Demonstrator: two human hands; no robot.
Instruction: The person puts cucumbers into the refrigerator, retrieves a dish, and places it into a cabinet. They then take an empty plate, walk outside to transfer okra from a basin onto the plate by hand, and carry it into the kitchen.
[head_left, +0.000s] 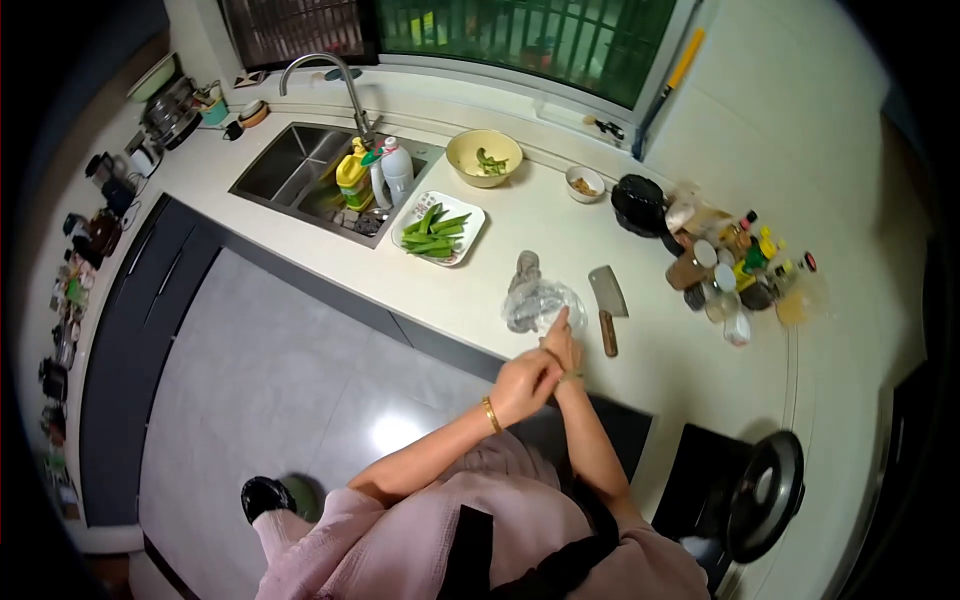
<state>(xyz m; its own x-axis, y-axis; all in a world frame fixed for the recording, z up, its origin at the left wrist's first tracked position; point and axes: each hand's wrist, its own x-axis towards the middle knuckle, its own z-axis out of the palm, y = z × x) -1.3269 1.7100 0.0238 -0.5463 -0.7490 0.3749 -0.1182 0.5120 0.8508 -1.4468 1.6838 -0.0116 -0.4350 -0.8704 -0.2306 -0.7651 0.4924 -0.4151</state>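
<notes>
My left hand (522,388), with a gold bracelet on its wrist, is closed at my right wrist, where a thin band shows. My right hand (562,345) reaches forward with its fingers stretched out, its fingertips at the near edge of a crumpled clear plastic bag (548,298). Grey crumpled cloth-like items (526,266) lie beside and partly under the bag. To the right, a cleaver (608,290) lies flat on the counter, its wooden handle towards me. A white tray (474,238) of cut green pods (432,240) sits to the left.
A yellow bowl (462,152) with green pieces and a small bowl (598,185) stand at the back. The sink (290,165) holds bottles. Bottles and jars (722,280) crowd the right side near a black bag (638,203). A lidded pan (765,495) is at lower right.
</notes>
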